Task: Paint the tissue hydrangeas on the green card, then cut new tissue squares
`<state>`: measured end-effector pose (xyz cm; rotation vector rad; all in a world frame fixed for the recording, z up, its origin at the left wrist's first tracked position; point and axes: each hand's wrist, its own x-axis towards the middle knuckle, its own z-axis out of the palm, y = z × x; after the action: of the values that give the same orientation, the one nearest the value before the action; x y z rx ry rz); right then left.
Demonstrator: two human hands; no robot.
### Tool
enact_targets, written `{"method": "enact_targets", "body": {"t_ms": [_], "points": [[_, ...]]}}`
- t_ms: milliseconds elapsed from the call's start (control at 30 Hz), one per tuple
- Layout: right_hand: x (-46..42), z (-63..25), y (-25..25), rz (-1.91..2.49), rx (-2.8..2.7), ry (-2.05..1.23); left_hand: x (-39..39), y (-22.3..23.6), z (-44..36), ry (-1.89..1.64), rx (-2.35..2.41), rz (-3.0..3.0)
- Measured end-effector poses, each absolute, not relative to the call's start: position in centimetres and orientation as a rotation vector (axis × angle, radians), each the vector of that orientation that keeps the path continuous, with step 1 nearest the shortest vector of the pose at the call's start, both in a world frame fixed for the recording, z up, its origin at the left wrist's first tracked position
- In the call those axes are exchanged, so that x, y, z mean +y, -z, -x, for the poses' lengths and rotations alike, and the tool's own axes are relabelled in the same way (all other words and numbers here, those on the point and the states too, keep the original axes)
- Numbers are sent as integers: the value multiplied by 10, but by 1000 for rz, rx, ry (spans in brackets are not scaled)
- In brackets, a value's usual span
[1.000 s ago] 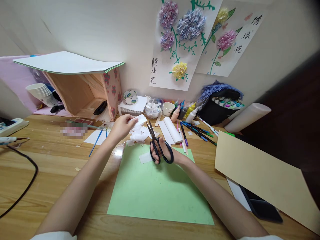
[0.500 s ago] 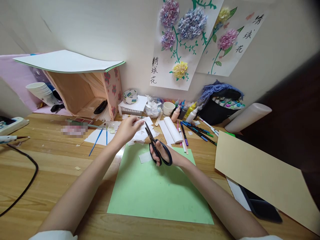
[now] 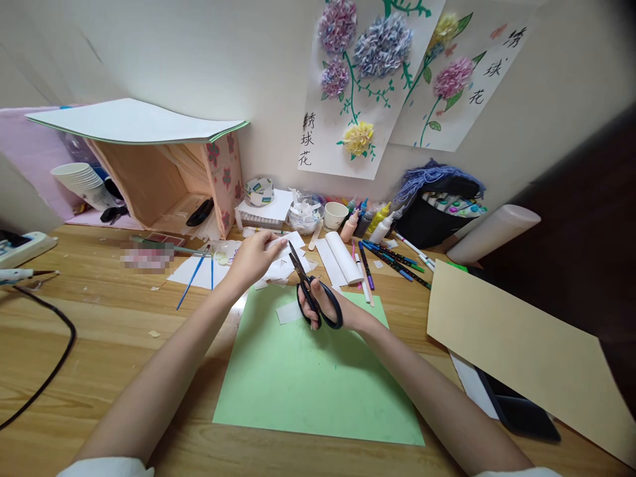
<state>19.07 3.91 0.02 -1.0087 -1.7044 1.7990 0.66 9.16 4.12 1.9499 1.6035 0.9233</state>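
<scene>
A pair of black-handled scissors (image 3: 299, 266) is in my right hand (image 3: 318, 301), with its thumb and fingers through the handle loops. The blades point up and to the left, slightly parted. My left hand (image 3: 254, 257) pinches a small white paper piece (image 3: 295, 240) between thumb and fingers, and the scissor tips are at its right edge. Below the hands lies a light green sheet (image 3: 318, 391). One white paper rectangle (image 3: 288, 313) rests on that sheet, partly behind the right hand. White paper scraps (image 3: 279, 270) are piled just beyond the green sheet.
A white paper roll (image 3: 344, 258) and several markers (image 3: 397, 262) lie right of the scraps. Behind stand paint bottles (image 3: 381, 230), a paper cup (image 3: 335, 215) and a bowl of scraps (image 3: 305, 215). Left is a decorated box (image 3: 223, 179); right, a tan board (image 3: 511, 344).
My left hand with the paper has shifted right, toward the scissors. The scissor blades have tilted a little left to meet the paper. Little differs over the last half second.
</scene>
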Motion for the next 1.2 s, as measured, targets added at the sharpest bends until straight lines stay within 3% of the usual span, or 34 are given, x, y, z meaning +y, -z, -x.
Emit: {"method": "enact_targets", "body": {"t_ms": [400, 833, 1200], "points": [[41, -190, -4, 1042, -1699, -1711, 98, -39, -2, -961, 1544, -1864], [40, -188, 0, 968, -1590, -1869, 99, -39, -1, -983, 1423, -1775], [40, -190, 0, 998, -1704, -1680, 95, -48, 0, -990, 1453, -1782]]}}
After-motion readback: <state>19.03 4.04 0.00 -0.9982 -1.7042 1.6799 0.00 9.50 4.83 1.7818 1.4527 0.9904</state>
